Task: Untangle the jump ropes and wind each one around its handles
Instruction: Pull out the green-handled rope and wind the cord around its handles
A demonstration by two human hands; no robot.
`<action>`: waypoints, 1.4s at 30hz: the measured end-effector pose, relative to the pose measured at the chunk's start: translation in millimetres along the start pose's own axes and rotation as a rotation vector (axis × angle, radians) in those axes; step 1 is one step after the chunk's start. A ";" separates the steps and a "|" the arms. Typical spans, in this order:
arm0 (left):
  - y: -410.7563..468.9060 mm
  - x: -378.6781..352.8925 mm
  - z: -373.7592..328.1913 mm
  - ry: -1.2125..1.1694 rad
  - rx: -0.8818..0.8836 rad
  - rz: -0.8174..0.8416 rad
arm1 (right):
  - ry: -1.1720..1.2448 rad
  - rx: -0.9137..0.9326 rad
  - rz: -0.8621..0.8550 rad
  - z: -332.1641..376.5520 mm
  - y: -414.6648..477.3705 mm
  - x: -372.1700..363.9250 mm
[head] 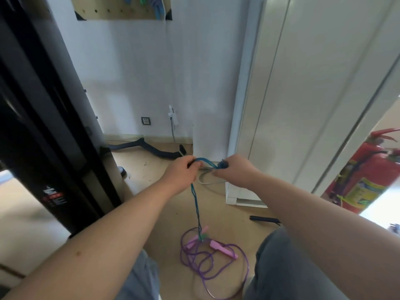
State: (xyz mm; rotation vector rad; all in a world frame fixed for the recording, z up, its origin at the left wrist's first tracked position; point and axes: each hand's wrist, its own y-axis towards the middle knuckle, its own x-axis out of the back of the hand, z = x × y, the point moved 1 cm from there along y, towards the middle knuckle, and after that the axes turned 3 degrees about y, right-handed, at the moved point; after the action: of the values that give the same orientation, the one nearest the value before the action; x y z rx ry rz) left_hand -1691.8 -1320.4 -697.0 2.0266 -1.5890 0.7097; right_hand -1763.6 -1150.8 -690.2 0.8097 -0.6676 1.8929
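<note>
Above the floor (149, 167), twisted blue rope (196, 202) dangling, left hand (181, 172) and right hand (236, 173) clamped on it

Pale wall (134, 68) with socket (146, 121); wooden floor (149, 169); red fire extinguisher (365, 176) by white door (313, 94)

The left forearm (108, 230) and right forearm (313, 208) are bare as far as the frame shows. The left grip (179, 172) and right grip (236, 169) are bare hands. A small mark (78, 253) sits on the left forearm, near the elbow. Below the left forearm, plain grey trousers (281, 267) cover both legs, the cloth lightly creased.
</note>
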 end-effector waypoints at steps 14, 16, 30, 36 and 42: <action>39.5 -4.5 19.9 -0.602 0.328 0.134 | -0.307 -0.089 0.138 -2.4 30.1 -22.3; 52.8 -10.8 18.2 -0.648 0.347 0.117 | -0.353 -0.073 0.127 -5.6 39.9 -23.8; 98.8 -59.0 37.5 -0.906 0.525 0.134 | 0.596 -0.134 0.341 -52.9 97.8 -46.3; 85.6 -95.8 29.3 -0.386 0.391 0.699 | 0.866 -0.185 -0.021 -56.9 125.8 -27.9; 86.5 -91.9 29.5 -0.468 0.362 0.460 | 0.739 -0.348 0.208 -64.4 118.5 -29.3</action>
State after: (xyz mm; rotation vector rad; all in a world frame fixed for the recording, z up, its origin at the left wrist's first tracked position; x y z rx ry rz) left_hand -1790.8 -1291.2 -775.4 2.2121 -2.3969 0.7629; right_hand -1877.2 -1168.4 -766.5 -0.1986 -0.5895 1.9905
